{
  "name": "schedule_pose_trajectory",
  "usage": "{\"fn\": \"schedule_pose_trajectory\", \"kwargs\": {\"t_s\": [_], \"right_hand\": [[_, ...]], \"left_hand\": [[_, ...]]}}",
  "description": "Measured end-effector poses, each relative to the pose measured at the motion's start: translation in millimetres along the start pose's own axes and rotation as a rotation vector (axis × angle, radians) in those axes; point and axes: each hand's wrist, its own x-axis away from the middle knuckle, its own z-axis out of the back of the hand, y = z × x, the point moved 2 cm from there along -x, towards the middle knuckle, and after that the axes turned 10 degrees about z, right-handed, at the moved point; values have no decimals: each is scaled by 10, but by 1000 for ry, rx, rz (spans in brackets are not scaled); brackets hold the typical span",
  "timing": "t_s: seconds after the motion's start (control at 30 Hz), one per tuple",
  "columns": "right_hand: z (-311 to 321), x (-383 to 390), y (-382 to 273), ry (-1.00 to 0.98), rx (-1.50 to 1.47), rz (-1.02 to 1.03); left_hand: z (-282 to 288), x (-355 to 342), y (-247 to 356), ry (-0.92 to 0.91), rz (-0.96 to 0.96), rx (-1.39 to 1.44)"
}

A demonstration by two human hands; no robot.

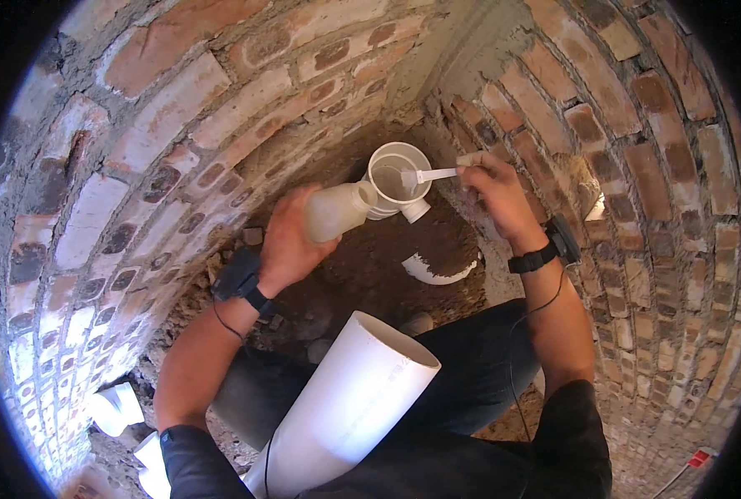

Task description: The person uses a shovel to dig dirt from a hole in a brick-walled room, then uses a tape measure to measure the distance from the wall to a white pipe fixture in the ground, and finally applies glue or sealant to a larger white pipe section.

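Note:
My left hand [291, 241] is wrapped round a cloudy plastic bottle [334, 214], tilted so its open mouth points at a white pipe fitting [399, 151]. That fitting stands on the dirt with its round opening facing up and a short side branch [417, 211]. Between the fingers of my right hand [497, 193] is a small white-handled brush [437, 175]. Its bristles reach inside the fitting's opening, by the inner wall. Across my lap leans a long, wide white pipe [354, 407], its open end upward.
Brick walls [171, 125] [636, 166] rise close on both sides and meet in a corner. A curved broken white pipe edge [439, 274] lies in the dirt [362, 274]. More white fittings [117, 409] sit at the lower left. A red-tipped cable [698, 459] is at the lower right.

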Motion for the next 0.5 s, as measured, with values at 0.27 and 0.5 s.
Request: {"fn": "schedule_pose_trajectory", "kwargs": {"t_s": [0.27, 0.5], "right_hand": [[-446, -143, -183, -341, 820, 424], [-690, -397, 50, -154, 808, 639]], "left_hand": [[238, -68, -26, 28, 111, 45], [279, -98, -54, 56, 90, 37]]}}
